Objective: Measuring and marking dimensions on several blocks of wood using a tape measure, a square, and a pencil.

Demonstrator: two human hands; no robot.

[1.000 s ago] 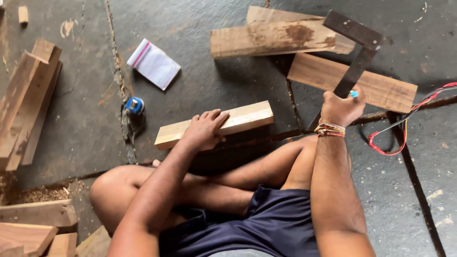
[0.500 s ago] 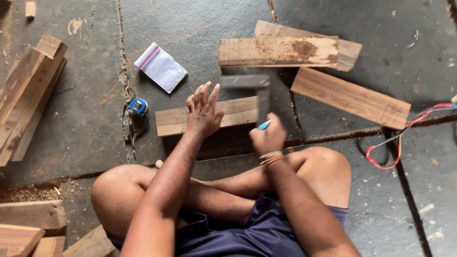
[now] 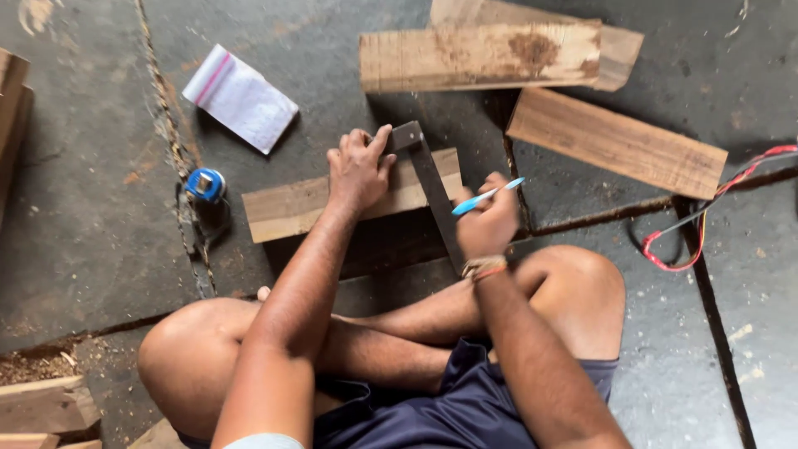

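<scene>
Head view: left hand (image 3: pixel 357 169) pressing down on square (image 3: pixel 432 187) laid across plank (image 3: pixel 291 208) on floor (image 3: pixel 100 208), right hand (image 3: pixel 489 223) closed around blue pen (image 3: pixel 486 196). Risk: square slipping under light pressure, skewing any line. Plank pale, flat, straight-edged, just ahead of crossed legs.

Your left hand (image 3: pixel 359 169) sits on the plank (image 3: pixel 287 209) lying across in front of your knees, pinning the square (image 3: pixel 432 187) that crosses it. Your right hand (image 3: pixel 489 223) is just right of the square, pen (image 3: pixel 486 197) in it. Tape measure (image 3: pixel 205 185) lies left of the plank, plastic bag (image 3: pixel 239 97) behind that. Two boards (image 3: pixel 478 54) are stacked behind the plank, another board (image 3: pixel 617 142) to their right, cables (image 3: pixel 715 208) far right.
</scene>
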